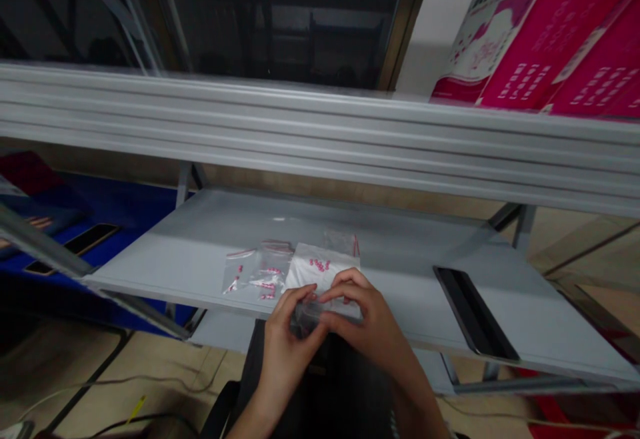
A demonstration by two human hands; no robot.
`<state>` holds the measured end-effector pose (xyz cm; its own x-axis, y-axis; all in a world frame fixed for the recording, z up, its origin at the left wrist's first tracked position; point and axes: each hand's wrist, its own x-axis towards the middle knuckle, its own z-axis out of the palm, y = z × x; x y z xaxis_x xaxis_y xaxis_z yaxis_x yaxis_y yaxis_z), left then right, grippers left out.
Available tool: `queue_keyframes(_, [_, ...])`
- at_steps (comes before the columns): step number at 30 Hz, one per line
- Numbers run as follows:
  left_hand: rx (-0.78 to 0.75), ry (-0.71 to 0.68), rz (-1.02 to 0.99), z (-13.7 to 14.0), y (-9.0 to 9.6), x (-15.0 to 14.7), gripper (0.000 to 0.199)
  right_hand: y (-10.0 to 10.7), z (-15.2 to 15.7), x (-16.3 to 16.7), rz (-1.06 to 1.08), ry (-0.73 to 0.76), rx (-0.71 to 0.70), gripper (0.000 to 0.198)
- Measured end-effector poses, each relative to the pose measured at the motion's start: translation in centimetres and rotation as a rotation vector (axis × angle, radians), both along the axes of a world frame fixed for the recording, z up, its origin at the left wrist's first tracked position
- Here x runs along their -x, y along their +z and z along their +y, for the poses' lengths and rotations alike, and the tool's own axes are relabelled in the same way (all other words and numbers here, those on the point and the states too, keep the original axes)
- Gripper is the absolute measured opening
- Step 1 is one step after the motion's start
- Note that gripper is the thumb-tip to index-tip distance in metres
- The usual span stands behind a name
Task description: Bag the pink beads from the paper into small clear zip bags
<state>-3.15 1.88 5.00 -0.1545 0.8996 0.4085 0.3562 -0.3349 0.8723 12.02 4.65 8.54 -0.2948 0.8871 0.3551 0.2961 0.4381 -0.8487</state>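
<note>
At the front edge of the grey table, my left hand [287, 336] and my right hand [367, 312] pinch a small clear plastic bag [309, 316] between them. What the bag contains, if anything, I cannot make out. Just beyond my fingers lies a white sheet of paper [303, 262] with several small pink round pieces [320, 265] on it. To its left are a zip bag [239, 271] and more overlapping zip bags [273, 269], with pink pieces in them. Another clear zip bag [341, 242] with a red seal line lies partly under the paper's far edge.
A dark phone or tablet [473, 309] lies at the right on the grey table [395, 246]. A metal rail [300, 129] crosses above the table's back. Pink-and-white boxes [540, 46] stand upper right. At left, another phone [75, 247] lies on a blue surface near a person's hand [37, 223].
</note>
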Motion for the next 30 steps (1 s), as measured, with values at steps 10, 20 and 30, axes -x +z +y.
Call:
queue_keyframes(10, [0.1,-0.082,-0.096,-0.2,0.2,0.5,0.056,-0.2,-0.7,-0.3,0.127,-0.003,0.204,0.006])
queue_keyframes(20, [0.196,-0.148,-0.186,0.0,1.3,1.8,0.017,-0.4,-0.8,-1.1,0.254,-0.011,0.253,0.011])
queue_keyframes(30, [-0.123,-0.064,0.111,-0.7,2.0,2.3,0.012,-1.3,-1.2,0.6,0.228,-0.344,-0.018,0.01])
